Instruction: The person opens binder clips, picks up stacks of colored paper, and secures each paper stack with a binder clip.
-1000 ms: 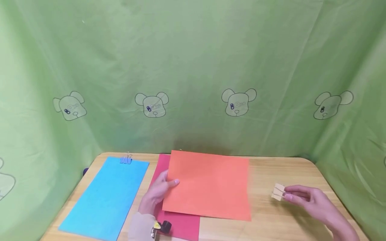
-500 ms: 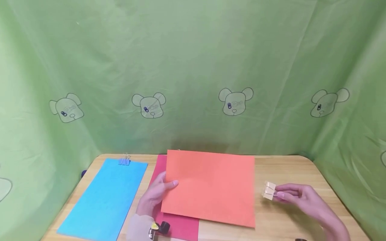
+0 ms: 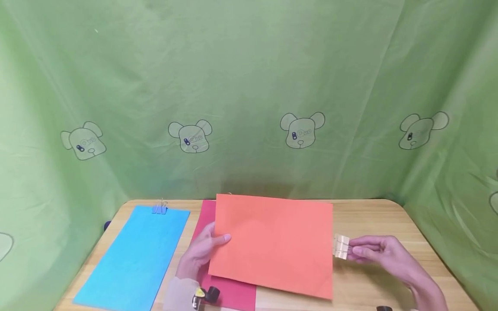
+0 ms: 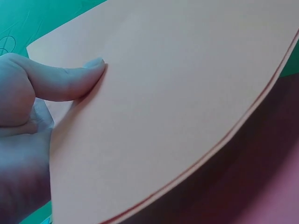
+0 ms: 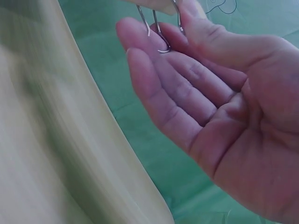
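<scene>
My left hand (image 3: pixel 200 250) grips the left edge of a stack of orange paper (image 3: pixel 274 246), thumb on top and fingers beneath. In the left wrist view, layered sheet edges show along the curved side of the orange paper (image 4: pixel 154 126). Between thumb and fingers, my right hand (image 3: pixel 389 252) pinches a pale yellow binder clip (image 3: pixel 342 247) by its wire handles, just off the paper's right edge. Only the bottom of the clip body (image 5: pixel 161 4) and its wires show in the right wrist view, the ring and little fingers loosely bent below.
Magenta paper (image 3: pixel 233 293) lies on the wooden table (image 3: pixel 369 216), partly covered by the orange stack. At left is blue paper (image 3: pixel 132 255) with a blue binder clip (image 3: pixel 159 210) on its far edge. A green curtain (image 3: pixel 249 77) surrounds the back and sides.
The right hand has carried the binder clip leftward, up beside the orange paper's right edge. The orange paper's right side has shifted right and its near right corner sits lower.
</scene>
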`<state>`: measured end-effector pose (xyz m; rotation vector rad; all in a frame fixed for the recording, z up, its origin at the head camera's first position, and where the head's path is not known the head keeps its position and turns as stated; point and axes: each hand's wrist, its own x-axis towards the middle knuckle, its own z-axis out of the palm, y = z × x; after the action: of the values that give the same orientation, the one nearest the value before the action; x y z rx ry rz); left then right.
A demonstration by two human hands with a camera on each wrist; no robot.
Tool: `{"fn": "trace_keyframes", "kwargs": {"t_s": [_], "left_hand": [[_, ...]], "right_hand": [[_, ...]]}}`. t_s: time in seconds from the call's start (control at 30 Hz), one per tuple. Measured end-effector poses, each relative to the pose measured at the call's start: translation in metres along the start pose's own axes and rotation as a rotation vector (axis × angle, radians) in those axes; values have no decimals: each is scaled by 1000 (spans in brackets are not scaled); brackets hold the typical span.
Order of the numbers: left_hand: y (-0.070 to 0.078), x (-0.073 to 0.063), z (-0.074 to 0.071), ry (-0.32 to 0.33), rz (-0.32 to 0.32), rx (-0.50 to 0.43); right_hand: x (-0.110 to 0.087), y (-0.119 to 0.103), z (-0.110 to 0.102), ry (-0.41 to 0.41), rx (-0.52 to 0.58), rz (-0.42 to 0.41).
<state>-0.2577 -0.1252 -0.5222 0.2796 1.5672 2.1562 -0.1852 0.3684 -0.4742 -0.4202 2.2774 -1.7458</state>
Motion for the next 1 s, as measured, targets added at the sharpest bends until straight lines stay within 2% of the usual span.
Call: {"fn": "trace_keyframes", "kwargs": {"t_s": [0.27, 0.43, 0.5, 0.7, 1.0], "left_hand": [[0, -1, 2, -4, -2, 4], [-2, 1, 3, -55, -5, -20], [-3, 2, 4, -74, -5, -24], [-5, 6, 7, -67, -15, 4], [-7, 7, 9, -94, 6, -29]], "right_hand": [[3, -1, 4, -74, 33, -68], [5, -2, 7, -85, 41, -84], [6, -2, 8, -82, 35, -82], [7, -3, 9, -74, 22, -65], [8, -5, 13, -77, 5, -45]]}}
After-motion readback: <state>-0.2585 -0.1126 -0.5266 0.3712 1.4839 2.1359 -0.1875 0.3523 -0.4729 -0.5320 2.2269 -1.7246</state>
